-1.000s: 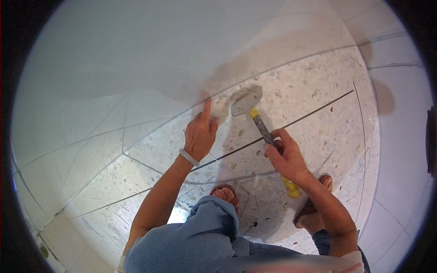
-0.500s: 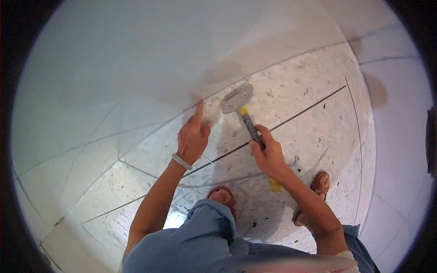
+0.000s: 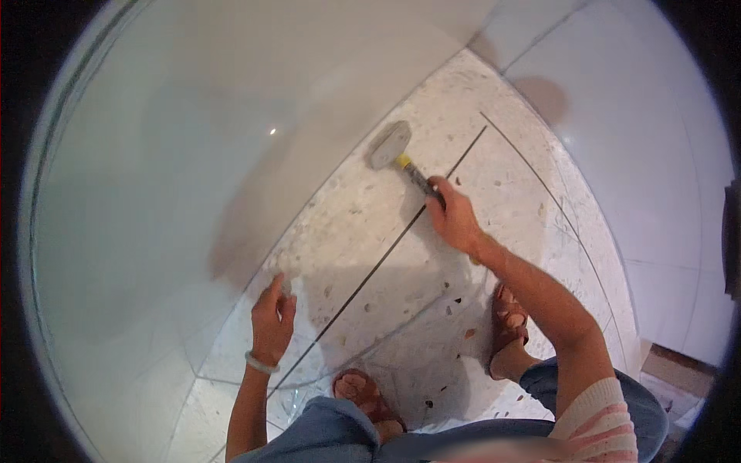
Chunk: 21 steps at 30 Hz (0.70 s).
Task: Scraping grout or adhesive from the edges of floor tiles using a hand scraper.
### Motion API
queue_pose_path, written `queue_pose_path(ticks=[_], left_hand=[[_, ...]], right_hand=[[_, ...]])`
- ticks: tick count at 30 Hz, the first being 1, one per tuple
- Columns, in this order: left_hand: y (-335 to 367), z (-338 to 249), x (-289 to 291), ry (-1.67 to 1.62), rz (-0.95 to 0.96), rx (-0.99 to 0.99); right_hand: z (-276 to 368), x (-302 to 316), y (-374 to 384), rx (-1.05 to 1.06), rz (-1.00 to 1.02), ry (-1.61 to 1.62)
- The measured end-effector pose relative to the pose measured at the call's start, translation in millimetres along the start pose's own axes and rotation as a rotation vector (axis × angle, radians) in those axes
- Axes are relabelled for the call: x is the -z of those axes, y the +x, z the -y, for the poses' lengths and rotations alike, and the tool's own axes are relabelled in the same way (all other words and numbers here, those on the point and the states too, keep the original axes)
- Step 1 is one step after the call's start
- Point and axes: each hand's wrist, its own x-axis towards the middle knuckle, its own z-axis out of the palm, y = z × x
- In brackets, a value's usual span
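Flat-headed tool (image 3: 390,145) now farther from my left hand (image 3: 272,326), closer to the floor's (image 3: 328,239) far corner; work seems shifted along the wall-side edge. My right hand (image 3: 457,216) wraps its dark handle (image 3: 417,180); left loosely spread, index finger out near that edge. Head-to-floor contact: can't tell.

Wall (image 3: 177,208) at left, tool (image 3: 390,145) right of left hand (image 3: 272,322), sandals (image 3: 366,397) below tool

On inspection, no text, label, brand, number or sign could be read in the head view — neither on the grey-headed tool (image 3: 390,145), the speckled floor (image 3: 347,220) nor the pale wall (image 3: 641,185).
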Motion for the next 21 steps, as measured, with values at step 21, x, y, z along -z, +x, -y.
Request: queue_pose_path(ticks=[21], left_hand=[[294.3,-211.1,-114.8,0.227,0.376,-0.639]], right_hand=[[-165.5,130.9,196.1,-0.128,-0.158,-0.326]])
